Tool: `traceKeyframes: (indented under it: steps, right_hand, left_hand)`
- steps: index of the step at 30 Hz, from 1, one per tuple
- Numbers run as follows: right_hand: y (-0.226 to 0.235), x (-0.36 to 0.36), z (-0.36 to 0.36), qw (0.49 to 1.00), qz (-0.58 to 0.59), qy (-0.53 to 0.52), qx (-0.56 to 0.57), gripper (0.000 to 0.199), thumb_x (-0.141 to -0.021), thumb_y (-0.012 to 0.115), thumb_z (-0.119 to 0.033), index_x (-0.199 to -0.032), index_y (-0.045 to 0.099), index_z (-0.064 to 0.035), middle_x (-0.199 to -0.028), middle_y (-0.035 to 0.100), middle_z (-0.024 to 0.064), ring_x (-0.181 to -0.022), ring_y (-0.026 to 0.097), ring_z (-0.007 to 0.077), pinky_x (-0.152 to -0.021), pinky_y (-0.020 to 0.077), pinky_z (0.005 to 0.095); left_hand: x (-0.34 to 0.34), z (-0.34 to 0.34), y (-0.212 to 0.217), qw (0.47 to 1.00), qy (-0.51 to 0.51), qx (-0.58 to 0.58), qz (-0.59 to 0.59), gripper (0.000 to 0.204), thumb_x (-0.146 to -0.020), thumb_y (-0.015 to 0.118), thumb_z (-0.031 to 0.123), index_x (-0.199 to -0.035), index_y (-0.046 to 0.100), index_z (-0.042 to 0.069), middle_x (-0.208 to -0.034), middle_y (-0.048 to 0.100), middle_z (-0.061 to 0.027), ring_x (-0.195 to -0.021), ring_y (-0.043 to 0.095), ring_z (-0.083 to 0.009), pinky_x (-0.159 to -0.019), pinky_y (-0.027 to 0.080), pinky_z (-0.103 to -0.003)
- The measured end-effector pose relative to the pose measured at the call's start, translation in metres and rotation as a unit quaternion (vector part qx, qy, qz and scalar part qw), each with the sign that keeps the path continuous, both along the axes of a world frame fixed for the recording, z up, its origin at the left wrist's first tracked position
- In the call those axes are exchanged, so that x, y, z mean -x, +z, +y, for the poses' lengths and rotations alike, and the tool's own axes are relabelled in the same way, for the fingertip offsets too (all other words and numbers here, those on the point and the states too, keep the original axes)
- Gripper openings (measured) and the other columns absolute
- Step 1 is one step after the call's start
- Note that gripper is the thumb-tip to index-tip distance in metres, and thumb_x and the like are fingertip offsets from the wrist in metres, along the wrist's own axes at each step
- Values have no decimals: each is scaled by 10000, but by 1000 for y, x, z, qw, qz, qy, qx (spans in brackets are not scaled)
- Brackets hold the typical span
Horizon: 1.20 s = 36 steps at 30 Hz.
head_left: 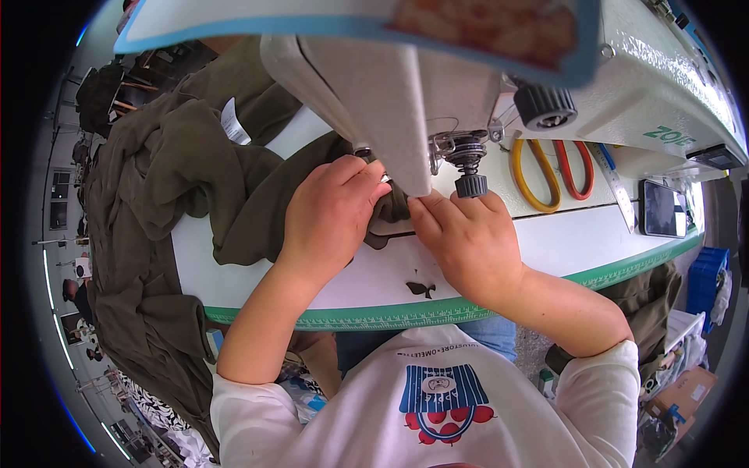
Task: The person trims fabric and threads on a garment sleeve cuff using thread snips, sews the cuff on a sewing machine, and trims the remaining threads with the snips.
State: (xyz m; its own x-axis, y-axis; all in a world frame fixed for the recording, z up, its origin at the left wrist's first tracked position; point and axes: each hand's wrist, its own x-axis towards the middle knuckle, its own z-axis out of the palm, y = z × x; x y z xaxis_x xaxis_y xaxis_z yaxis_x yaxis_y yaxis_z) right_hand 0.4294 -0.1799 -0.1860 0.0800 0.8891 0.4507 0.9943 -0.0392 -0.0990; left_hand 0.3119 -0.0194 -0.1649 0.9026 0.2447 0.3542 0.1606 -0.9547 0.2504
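Brown-green cloth (187, 164) lies in a big, bunched heap on the left, with lots of folds. It hangs down past the surface on that side, and one part of it runs in between the two hands, under the head of the machine. The surface (554, 242) is white, and green tape (390, 317) with little marks goes along its curved near edge. Above the hands is the white sewing machine (351, 101). The left hand (328, 214) is on the cloth, and its grip is pinching a bit of it, thumb and fingers close together. The right hand (472, 242) has its fingertips at the cloth's end, but I cannot tell if its grip is squeezing any. On the right lies a black phone (663, 208). Just beside it is a ruler (619, 191), then a red loop (567, 169) and a yellow loop (518, 169), side by side. A small white tag (232, 122) pokes up from the cloth. A tiny dark scrap (421, 289) lies near the green tape.
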Motion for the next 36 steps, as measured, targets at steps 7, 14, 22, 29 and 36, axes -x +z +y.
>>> traceKeyframes:
  steps: [7, 14, 22, 29, 36]
  right_hand:
    - [5, -9, 5, 998, 52, 18, -3, 274, -725, 603, -130, -979, 633, -31, -819, 587, 18, -828, 561, 199, -713, 465, 332]
    - [1, -6, 14, 999, -45, 4, -16, 221, -736, 600, -143, -933, 604, -43, -995, 628, 74, -853, 569, 214, -698, 465, 334]
    - [3, -5, 14, 998, -66, -6, -10, 195, -767, 574, -136, -956, 558, -92, -1048, 641, 34, -822, 593, 180, -711, 434, 304]
    - [1, -27, 20, 996, 89, 18, -19, 224, -759, 581, -54, -978, 559, -98, -823, 644, 99, -766, 604, 328, -690, 446, 441]
    - [-7, -31, 30, 987, 129, 9, -93, 156, -886, 606, -180, -988, 589, -63, -743, 625, 154, -746, 599, 376, -663, 452, 484]
  left_hand:
    - [2, -3, 3, 999, 24, 33, 27, 269, -826, 687, 85, -1092, 650, 67, -939, 636, -115, -827, 618, -325, -684, 486, -408]
    - [5, 0, -3, 1000, 8, 5, -11, 258, -826, 678, 143, -1072, 633, 79, -853, 576, -40, -776, 600, -249, -654, 509, -374]
    - [27, -20, 15, 993, 104, -61, 0, 318, -793, 700, 99, -1104, 647, 63, -931, 593, -91, -823, 590, -283, -688, 486, -374]
    - [58, -49, 10, 991, 78, 53, -96, 316, -819, 698, 143, -1114, 645, 41, -872, 582, -90, -741, 577, -275, -658, 469, -373]
    - [40, -56, -9, 993, 64, 94, -40, 238, -839, 667, 118, -1053, 663, 13, -883, 620, -132, -805, 604, -319, -714, 479, -397]
